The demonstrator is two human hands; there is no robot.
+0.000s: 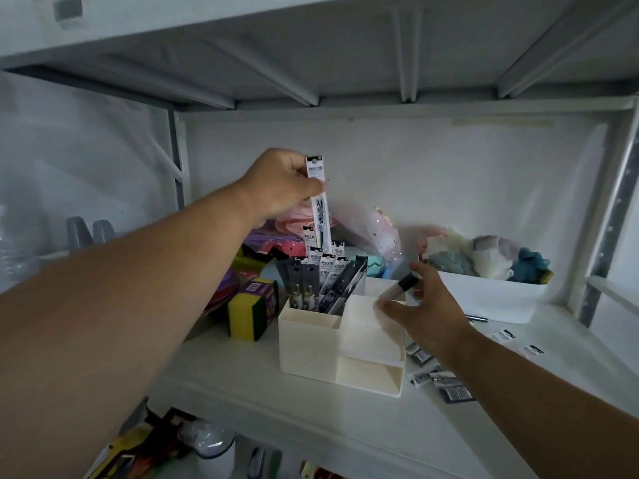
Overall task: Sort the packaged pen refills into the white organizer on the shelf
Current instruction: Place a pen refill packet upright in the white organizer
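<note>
Two hands at work on the shelf (262, 385). Left hand (280, 183) is raised above the white organizer (311, 344), fingers curled round the top third of one packaged refill (320, 202), thumb side pinching near the header card. Pkg hangs upright below the grip, lower end pointing down into the rear-left compartment, just above or among the refills already standing there (321, 278); can't tell if it touches them. Held high and vertical prob. so it can drop straight in between the others w/o bending.

Right hand (418, 305) reaches over the organizer's right side, fingers spread and loosely curled. A refill w/ a dark end (403, 285) sits at its fingertips, slanting down toward the front-right compartment; whether it's pinched or merely touched I can't tell, as the fingers hide the contact. The slant suggests it's meant for a different slot than the left one, hence the sorting.

More loose pkgs (435, 378) lie flat on the shelf just right of the organizer, under the right forearm, so the job looks partway done.

Other stuff: yellow-green sponge pack (252, 305) just left of the organizer, white bin (498, 299) of fluffy things behind right, colourful bags at the back.
</note>
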